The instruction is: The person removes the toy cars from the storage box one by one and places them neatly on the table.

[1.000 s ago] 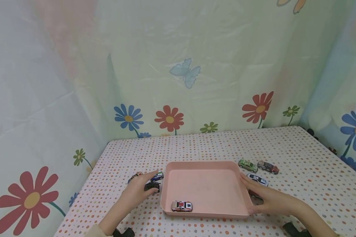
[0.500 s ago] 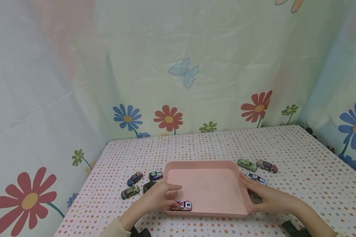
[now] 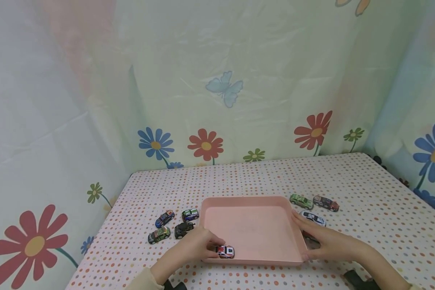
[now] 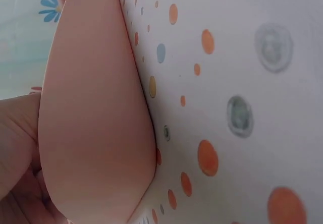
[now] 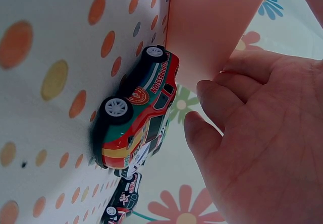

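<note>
A white and red toy car (image 3: 225, 252) sits in the near left corner of the pink tray (image 3: 253, 262). My left hand (image 3: 196, 246) reaches over the tray's left side and pinches the car's left end between thumb and fingers. The left wrist view has the tray's outer wall (image 4: 96, 113) in front of that hand, hiding the car. At the tray's right side, my right hand (image 3: 333, 243) rests with fairly straight fingers touching the rim. Below its palm, a red and green toy car (image 5: 139, 105) stands on the table beside the tray.
Left of the tray stand several toy cars, among them a black one (image 3: 183, 230) and a blue one (image 3: 164, 218). Beyond my right hand are a white and black car (image 3: 313, 218), a green car (image 3: 301, 201) and a dark car (image 3: 326, 203). Dotted cloth covers the table (image 3: 246, 177).
My left hand has moved right from the cars left of the tray to the white and red car and taken hold of its end. The right hand has stayed at the tray's rim.
</note>
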Action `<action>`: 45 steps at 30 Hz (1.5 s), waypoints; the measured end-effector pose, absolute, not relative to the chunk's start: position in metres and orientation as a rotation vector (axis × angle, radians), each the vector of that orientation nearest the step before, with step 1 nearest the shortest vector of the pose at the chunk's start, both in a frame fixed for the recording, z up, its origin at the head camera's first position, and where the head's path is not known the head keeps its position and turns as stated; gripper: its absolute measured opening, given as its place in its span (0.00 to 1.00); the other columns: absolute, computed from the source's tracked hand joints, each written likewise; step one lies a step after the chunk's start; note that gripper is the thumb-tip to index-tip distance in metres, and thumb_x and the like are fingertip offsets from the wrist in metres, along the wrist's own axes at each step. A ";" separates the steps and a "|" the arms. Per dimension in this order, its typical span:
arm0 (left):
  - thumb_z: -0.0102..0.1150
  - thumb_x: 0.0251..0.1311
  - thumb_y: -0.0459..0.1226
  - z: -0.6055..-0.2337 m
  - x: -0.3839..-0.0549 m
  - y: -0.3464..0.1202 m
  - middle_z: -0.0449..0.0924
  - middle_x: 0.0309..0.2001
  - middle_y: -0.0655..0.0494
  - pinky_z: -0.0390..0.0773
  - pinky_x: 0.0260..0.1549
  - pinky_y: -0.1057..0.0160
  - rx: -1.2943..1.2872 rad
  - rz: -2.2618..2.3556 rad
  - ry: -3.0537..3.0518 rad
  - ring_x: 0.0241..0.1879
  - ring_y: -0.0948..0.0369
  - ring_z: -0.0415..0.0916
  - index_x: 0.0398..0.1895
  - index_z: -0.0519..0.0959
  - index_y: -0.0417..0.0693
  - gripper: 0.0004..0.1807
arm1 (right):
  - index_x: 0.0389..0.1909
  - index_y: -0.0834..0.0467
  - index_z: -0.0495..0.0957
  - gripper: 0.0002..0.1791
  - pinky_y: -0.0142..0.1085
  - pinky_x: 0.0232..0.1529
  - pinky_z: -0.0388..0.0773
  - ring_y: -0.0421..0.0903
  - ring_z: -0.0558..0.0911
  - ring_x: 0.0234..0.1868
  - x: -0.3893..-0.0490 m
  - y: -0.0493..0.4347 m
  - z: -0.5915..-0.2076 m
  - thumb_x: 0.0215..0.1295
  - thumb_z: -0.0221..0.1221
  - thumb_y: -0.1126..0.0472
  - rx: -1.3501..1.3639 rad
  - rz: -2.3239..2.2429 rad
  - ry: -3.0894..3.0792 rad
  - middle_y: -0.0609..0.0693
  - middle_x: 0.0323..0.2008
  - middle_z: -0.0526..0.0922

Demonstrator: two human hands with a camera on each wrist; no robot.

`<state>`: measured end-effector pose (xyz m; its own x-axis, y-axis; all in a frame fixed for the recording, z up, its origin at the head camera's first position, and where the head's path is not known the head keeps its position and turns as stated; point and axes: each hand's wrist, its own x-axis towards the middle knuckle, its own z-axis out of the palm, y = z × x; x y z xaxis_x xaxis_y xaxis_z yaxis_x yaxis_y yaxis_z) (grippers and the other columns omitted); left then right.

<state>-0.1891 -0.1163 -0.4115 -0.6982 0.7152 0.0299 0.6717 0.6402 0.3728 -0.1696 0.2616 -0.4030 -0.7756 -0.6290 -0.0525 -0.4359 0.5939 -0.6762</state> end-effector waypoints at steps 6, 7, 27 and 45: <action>0.72 0.47 0.39 -0.412 -0.189 -0.114 0.82 0.35 0.69 0.71 0.30 0.77 1.147 0.545 2.741 0.30 0.77 0.71 0.41 0.86 0.53 0.14 | 0.71 0.70 0.43 0.52 0.69 0.49 0.58 0.74 0.46 0.64 -0.170 0.262 -0.402 0.58 0.63 0.51 -0.863 -0.976 2.529 0.72 0.69 0.38; 0.72 0.48 0.40 -0.413 -0.189 -0.113 0.82 0.35 0.69 0.71 0.29 0.77 1.155 0.540 2.747 0.28 0.77 0.69 0.41 0.86 0.53 0.14 | 0.70 0.70 0.43 0.52 0.69 0.49 0.57 0.75 0.46 0.64 -0.170 0.262 -0.402 0.58 0.64 0.51 -0.866 -0.981 2.526 0.72 0.68 0.38; 0.70 0.50 0.37 -0.386 -0.198 -0.117 0.83 0.35 0.65 0.72 0.28 0.72 1.094 0.663 2.885 0.28 0.72 0.73 0.40 0.86 0.49 0.12 | 0.70 0.70 0.43 0.52 0.70 0.50 0.56 0.76 0.46 0.63 -0.170 0.262 -0.404 0.57 0.64 0.52 -0.863 -0.997 2.522 0.73 0.68 0.38; 0.70 0.47 0.36 -0.367 -0.184 -0.205 0.78 0.24 0.68 0.73 0.23 0.67 0.788 0.670 3.124 0.22 0.71 0.70 0.41 0.85 0.46 0.14 | 0.70 0.70 0.43 0.52 0.69 0.50 0.56 0.74 0.46 0.64 -0.171 0.263 -0.404 0.58 0.63 0.49 -0.866 -0.974 2.529 0.72 0.68 0.38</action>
